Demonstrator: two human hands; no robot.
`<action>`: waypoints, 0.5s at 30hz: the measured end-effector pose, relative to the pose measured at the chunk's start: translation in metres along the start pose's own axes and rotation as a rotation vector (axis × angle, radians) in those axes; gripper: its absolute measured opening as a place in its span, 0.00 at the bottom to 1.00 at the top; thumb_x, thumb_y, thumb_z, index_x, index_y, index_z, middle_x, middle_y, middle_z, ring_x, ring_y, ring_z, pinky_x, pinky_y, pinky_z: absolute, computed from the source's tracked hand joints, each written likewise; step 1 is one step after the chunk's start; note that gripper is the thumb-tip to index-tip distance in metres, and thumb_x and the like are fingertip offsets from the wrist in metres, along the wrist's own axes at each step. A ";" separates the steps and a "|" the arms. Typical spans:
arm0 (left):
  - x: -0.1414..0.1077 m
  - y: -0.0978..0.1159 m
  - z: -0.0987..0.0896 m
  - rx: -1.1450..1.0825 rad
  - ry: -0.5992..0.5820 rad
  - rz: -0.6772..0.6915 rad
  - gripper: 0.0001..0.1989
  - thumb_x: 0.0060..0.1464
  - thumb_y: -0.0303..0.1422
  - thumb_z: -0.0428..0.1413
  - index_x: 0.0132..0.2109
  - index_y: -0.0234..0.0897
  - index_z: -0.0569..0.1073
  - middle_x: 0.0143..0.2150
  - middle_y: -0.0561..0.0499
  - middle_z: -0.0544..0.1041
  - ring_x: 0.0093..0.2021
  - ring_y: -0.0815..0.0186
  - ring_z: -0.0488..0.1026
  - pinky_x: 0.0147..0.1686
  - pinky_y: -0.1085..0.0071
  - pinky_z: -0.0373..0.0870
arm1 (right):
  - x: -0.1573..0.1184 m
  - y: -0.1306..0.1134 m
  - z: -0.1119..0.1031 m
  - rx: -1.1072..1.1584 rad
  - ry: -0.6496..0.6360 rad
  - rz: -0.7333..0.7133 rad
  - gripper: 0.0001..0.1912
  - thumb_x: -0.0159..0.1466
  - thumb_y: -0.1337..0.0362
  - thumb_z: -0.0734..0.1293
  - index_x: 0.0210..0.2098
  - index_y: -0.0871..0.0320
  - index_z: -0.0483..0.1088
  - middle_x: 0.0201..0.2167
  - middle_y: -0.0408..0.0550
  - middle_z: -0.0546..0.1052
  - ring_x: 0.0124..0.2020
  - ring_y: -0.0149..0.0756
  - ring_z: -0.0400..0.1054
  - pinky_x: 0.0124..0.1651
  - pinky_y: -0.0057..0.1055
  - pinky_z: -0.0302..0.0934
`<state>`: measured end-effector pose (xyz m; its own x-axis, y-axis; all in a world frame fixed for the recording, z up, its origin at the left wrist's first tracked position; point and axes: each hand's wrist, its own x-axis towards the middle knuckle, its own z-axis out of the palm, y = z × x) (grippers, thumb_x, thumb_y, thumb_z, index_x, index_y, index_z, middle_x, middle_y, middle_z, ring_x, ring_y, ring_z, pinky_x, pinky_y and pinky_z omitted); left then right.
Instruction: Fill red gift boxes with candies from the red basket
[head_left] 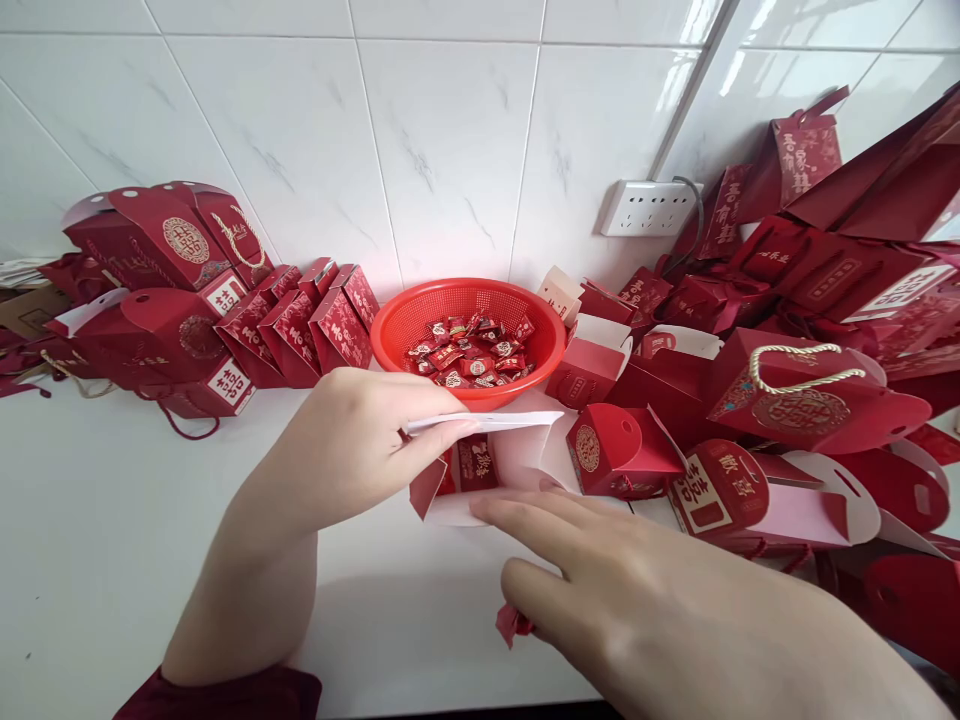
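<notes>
In front of me a small red gift box (426,490) with a pale inside stands open, and red-wrapped sweets (477,462) show within it. My left hand (360,440) pinches a thin white flap (517,420) at the box's far side, seen nearly edge-on. Stretched fingers of my right hand (592,570) touch the near flap of the same box. Under its curled fingers a red-wrapped candy (514,625) pokes out, mostly hidden by the hand. Just behind the box sits a red plastic basket (390,345) holding many wrapped candies (480,360).
Red gift boxes (292,330) stand in a row at the left, beside larger boxes with rope handles (157,240). More boxes (787,390) crowd the right side, some piled high. A power strip (649,208) is on the tiled wall. The white table (390,620) lies underneath.
</notes>
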<state>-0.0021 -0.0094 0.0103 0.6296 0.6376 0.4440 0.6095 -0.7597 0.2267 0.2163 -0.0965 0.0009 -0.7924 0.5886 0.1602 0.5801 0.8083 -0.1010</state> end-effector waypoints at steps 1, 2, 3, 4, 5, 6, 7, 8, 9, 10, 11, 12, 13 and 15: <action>0.002 0.000 -0.001 -0.010 -0.033 -0.022 0.13 0.61 0.36 0.54 0.31 0.39 0.77 0.29 0.55 0.78 0.28 0.70 0.71 0.29 0.74 0.62 | 0.000 0.000 0.000 0.015 -0.015 0.013 0.09 0.60 0.76 0.66 0.37 0.60 0.75 0.50 0.55 0.76 0.46 0.45 0.72 0.45 0.37 0.72; 0.003 0.000 -0.001 -0.023 -0.070 -0.051 0.13 0.61 0.36 0.54 0.30 0.38 0.77 0.27 0.55 0.77 0.27 0.70 0.70 0.27 0.74 0.61 | 0.001 0.001 0.000 0.031 -0.031 0.027 0.11 0.60 0.77 0.65 0.38 0.59 0.75 0.50 0.55 0.76 0.47 0.45 0.71 0.45 0.37 0.72; 0.005 0.000 -0.001 -0.042 -0.105 -0.087 0.14 0.61 0.37 0.53 0.29 0.38 0.75 0.26 0.55 0.75 0.26 0.71 0.68 0.26 0.74 0.60 | 0.001 0.002 0.002 0.047 -0.047 0.037 0.12 0.60 0.78 0.64 0.38 0.59 0.75 0.50 0.55 0.76 0.47 0.44 0.71 0.45 0.37 0.71; 0.007 -0.001 -0.001 -0.069 -0.141 -0.127 0.15 0.62 0.37 0.52 0.28 0.37 0.74 0.24 0.56 0.73 0.24 0.72 0.66 0.24 0.74 0.58 | 0.003 0.003 0.004 0.065 -0.067 0.039 0.13 0.61 0.79 0.63 0.38 0.59 0.74 0.50 0.55 0.75 0.47 0.43 0.70 0.46 0.37 0.71; 0.009 -0.003 0.000 -0.101 -0.180 -0.164 0.16 0.62 0.37 0.52 0.28 0.37 0.72 0.23 0.57 0.71 0.23 0.72 0.64 0.23 0.74 0.56 | 0.005 0.004 0.007 0.078 -0.083 0.032 0.14 0.60 0.79 0.62 0.38 0.59 0.74 0.50 0.55 0.75 0.47 0.43 0.70 0.45 0.36 0.70; 0.011 -0.005 0.002 -0.136 -0.224 -0.193 0.16 0.62 0.37 0.51 0.27 0.37 0.70 0.22 0.57 0.69 0.22 0.73 0.62 0.22 0.75 0.55 | 0.008 0.005 0.011 0.082 -0.098 0.021 0.14 0.60 0.80 0.61 0.38 0.59 0.74 0.49 0.55 0.74 0.47 0.43 0.70 0.44 0.36 0.70; 0.014 -0.008 0.004 -0.171 -0.276 -0.211 0.17 0.63 0.37 0.50 0.26 0.36 0.68 0.22 0.57 0.68 0.22 0.73 0.61 0.22 0.75 0.54 | 0.011 0.006 0.015 0.076 -0.111 0.004 0.14 0.60 0.80 0.61 0.37 0.60 0.73 0.49 0.56 0.74 0.47 0.43 0.70 0.43 0.36 0.69; 0.016 -0.011 0.007 -0.198 -0.336 -0.219 0.17 0.63 0.37 0.49 0.26 0.36 0.67 0.22 0.57 0.67 0.23 0.73 0.61 0.22 0.74 0.53 | 0.015 0.007 0.019 0.061 -0.122 -0.021 0.13 0.59 0.80 0.61 0.37 0.60 0.73 0.46 0.56 0.74 0.46 0.44 0.69 0.43 0.36 0.69; 0.018 -0.015 0.010 -0.216 -0.395 -0.222 0.17 0.63 0.37 0.49 0.25 0.36 0.65 0.23 0.57 0.66 0.23 0.73 0.60 0.22 0.74 0.53 | 0.019 0.008 0.023 0.038 -0.130 -0.046 0.12 0.59 0.79 0.62 0.36 0.61 0.73 0.43 0.57 0.75 0.44 0.44 0.69 0.42 0.37 0.68; 0.019 -0.019 0.013 -0.223 -0.444 -0.226 0.18 0.62 0.37 0.48 0.25 0.36 0.63 0.23 0.56 0.66 0.23 0.72 0.60 0.22 0.74 0.52 | 0.023 0.009 0.027 0.013 -0.139 -0.065 0.11 0.58 0.79 0.62 0.35 0.61 0.72 0.39 0.56 0.74 0.41 0.44 0.69 0.42 0.39 0.67; 0.021 -0.023 0.016 -0.220 -0.476 -0.236 0.18 0.62 0.37 0.48 0.25 0.36 0.62 0.23 0.56 0.65 0.23 0.72 0.59 0.22 0.73 0.52 | 0.027 0.009 0.030 -0.012 -0.147 -0.079 0.09 0.57 0.78 0.63 0.33 0.62 0.72 0.35 0.55 0.74 0.38 0.43 0.68 0.43 0.40 0.66; 0.022 -0.026 0.018 -0.212 -0.491 -0.253 0.18 0.63 0.37 0.47 0.25 0.36 0.62 0.23 0.55 0.65 0.23 0.72 0.59 0.22 0.73 0.51 | 0.030 0.010 0.032 -0.035 -0.154 -0.089 0.08 0.56 0.78 0.64 0.32 0.62 0.72 0.32 0.54 0.72 0.35 0.42 0.67 0.43 0.42 0.66; 0.023 -0.029 0.020 -0.206 -0.495 -0.270 0.18 0.63 0.38 0.47 0.25 0.36 0.62 0.24 0.55 0.65 0.23 0.71 0.59 0.22 0.72 0.50 | 0.032 0.010 0.034 -0.052 -0.158 -0.095 0.07 0.56 0.77 0.65 0.31 0.62 0.71 0.30 0.53 0.71 0.34 0.42 0.66 0.43 0.43 0.65; 0.025 -0.034 0.022 -0.220 -0.508 -0.275 0.16 0.63 0.37 0.46 0.28 0.36 0.65 0.26 0.54 0.67 0.25 0.70 0.61 0.24 0.72 0.51 | 0.034 0.010 0.035 -0.066 -0.156 -0.099 0.06 0.55 0.77 0.65 0.29 0.61 0.71 0.29 0.52 0.70 0.32 0.41 0.64 0.42 0.42 0.64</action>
<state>0.0034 0.0346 -0.0054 0.6474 0.7538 -0.1122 0.7022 -0.5329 0.4721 0.1883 -0.0678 -0.0291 -0.8626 0.5057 0.0110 0.5053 0.8625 -0.0264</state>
